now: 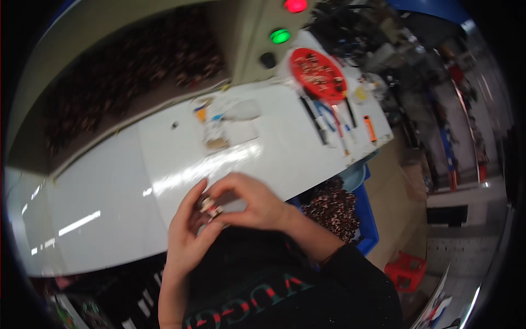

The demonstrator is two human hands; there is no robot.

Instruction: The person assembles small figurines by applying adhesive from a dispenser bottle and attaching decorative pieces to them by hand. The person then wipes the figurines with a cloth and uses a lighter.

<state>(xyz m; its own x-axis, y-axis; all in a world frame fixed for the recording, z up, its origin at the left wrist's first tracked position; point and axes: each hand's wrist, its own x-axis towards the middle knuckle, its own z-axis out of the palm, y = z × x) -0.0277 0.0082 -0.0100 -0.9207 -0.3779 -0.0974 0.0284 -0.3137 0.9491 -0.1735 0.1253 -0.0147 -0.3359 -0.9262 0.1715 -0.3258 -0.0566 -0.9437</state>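
Observation:
Both hands meet at the near edge of a white worktable (109,186). My left hand (186,236) and my right hand (252,203) pinch one small part (209,207) between their fingertips; it looks pale with a dark red bit, and its exact shape is too small to tell. The part is held just above the table's front edge, close to my dark sleeve and chest.
Farther back lie a small pile of scraps and white pieces (224,126), a red round tray (318,74), and several pens and tools (334,123). A machine panel with a red (295,5) and a green lamp (280,36) stands behind. A blue bin of dark small parts (334,211) sits to my right, and a red stool (406,268) beyond.

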